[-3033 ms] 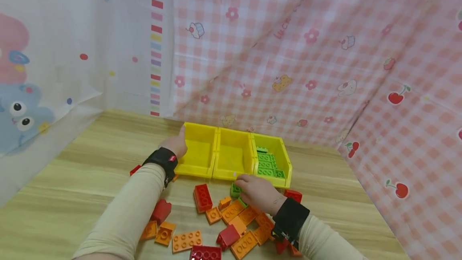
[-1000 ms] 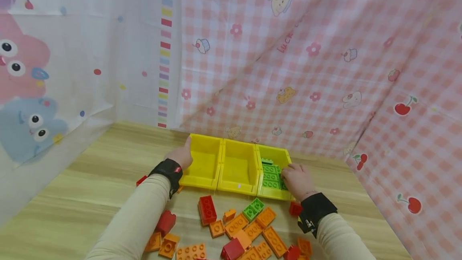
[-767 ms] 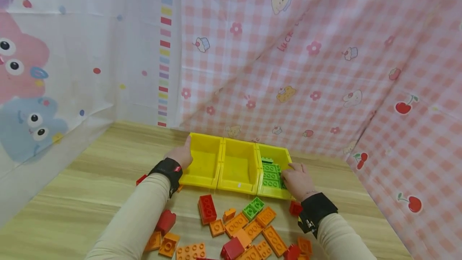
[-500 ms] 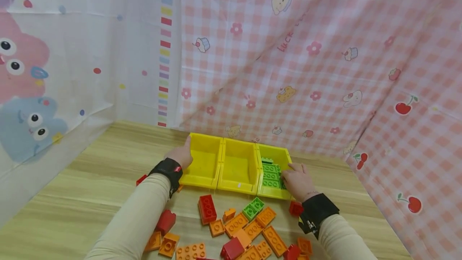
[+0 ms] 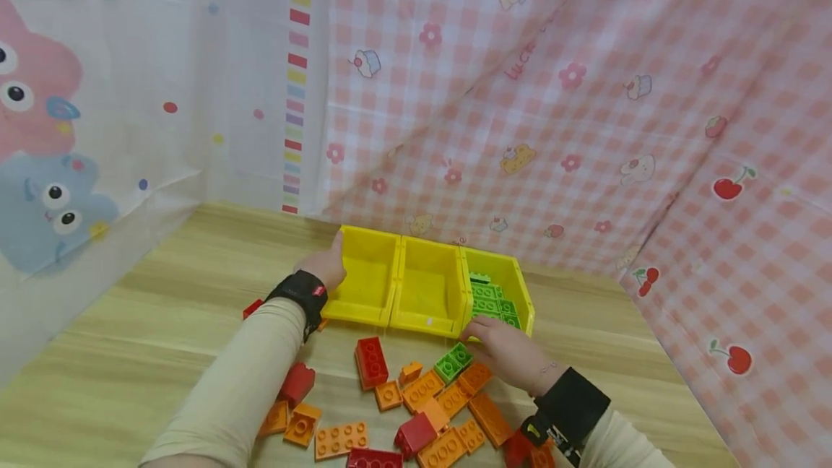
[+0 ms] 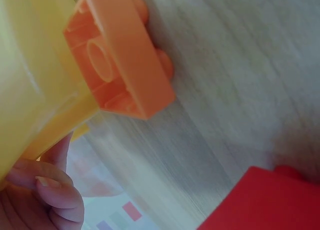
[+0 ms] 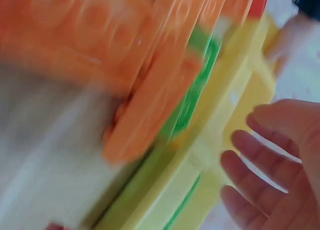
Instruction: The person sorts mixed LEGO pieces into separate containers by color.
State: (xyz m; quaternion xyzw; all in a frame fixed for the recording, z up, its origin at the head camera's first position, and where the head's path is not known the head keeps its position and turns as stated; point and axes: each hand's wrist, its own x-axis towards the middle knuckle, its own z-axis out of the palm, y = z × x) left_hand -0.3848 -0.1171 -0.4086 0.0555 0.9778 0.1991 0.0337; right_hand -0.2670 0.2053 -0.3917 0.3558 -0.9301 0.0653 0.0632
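Note:
A yellow bin [image 5: 429,287] with three side-by-side compartments stands at the back. My left hand [image 5: 325,268] grips its left wall; curled fingers [image 6: 57,190] show at the bin's edge in the left wrist view. My right hand [image 5: 507,352] is over the front of the right compartment, holding nothing, its fingers spread and relaxed in the right wrist view. Just in front of the bin, close to those fingertips, lies a green brick [image 5: 453,362] with its hollow underside up. Several green bricks [image 5: 486,293] lie inside the right compartment; the other two compartments show bare floors.
Orange bricks [image 5: 422,390] and red bricks [image 5: 371,363] are scattered before the bin, some partly under my forearms. An orange brick [image 6: 135,55] lies against the bin's left front. Printed curtains [image 5: 455,92] hang behind and at both sides.
My right hand has brought a green brick from the pile into the right compartment, let it go and come back toward the remaining green one. My left hand has kept its hold.

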